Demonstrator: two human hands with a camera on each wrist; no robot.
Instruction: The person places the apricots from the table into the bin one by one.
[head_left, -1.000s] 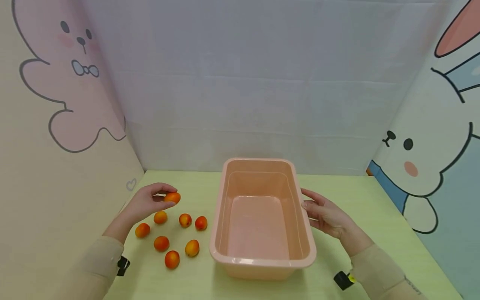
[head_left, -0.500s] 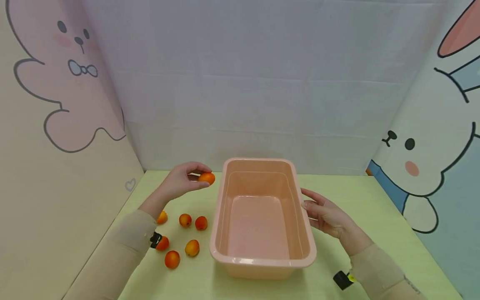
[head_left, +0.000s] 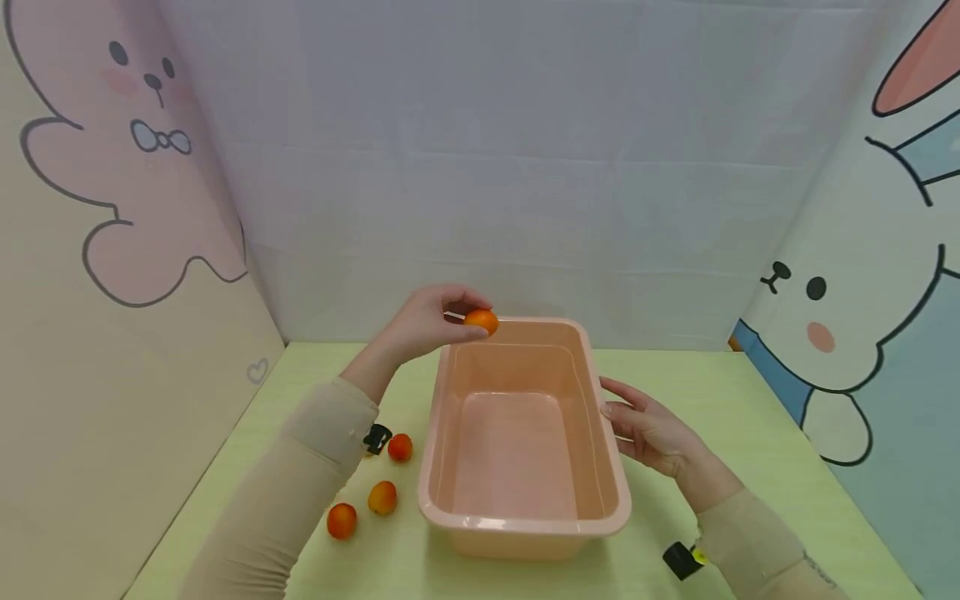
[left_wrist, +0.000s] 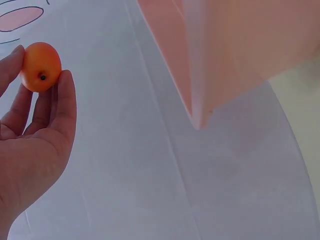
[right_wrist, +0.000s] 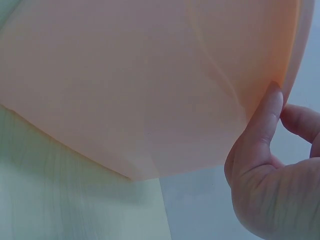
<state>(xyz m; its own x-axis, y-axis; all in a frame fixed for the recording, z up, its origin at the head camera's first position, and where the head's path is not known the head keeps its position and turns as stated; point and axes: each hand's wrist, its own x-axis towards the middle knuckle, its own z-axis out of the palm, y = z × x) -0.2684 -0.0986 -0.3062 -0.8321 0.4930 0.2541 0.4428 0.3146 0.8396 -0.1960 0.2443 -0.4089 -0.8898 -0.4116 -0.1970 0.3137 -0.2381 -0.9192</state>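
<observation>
The pale table (head_left: 705, 387) bears a pink basin (head_left: 525, 526), apparently thin, stiff plastic, best taken by its rim. The right hand (head_left: 652, 433) touches the basin's right rim with thumb and fingers; whether it truly grips cannot be told. The left hand (head_left: 429, 325) pinches one orange fruit (head_left: 482, 322) between thumb and fingertips, raised at the basin's far left corner. Loose fruits (head_left: 383, 497) lie left of the basin. The held item is judged light, firm, slippery-skinned and bruisable; recommended hold is across its widest part, gently.
</observation>
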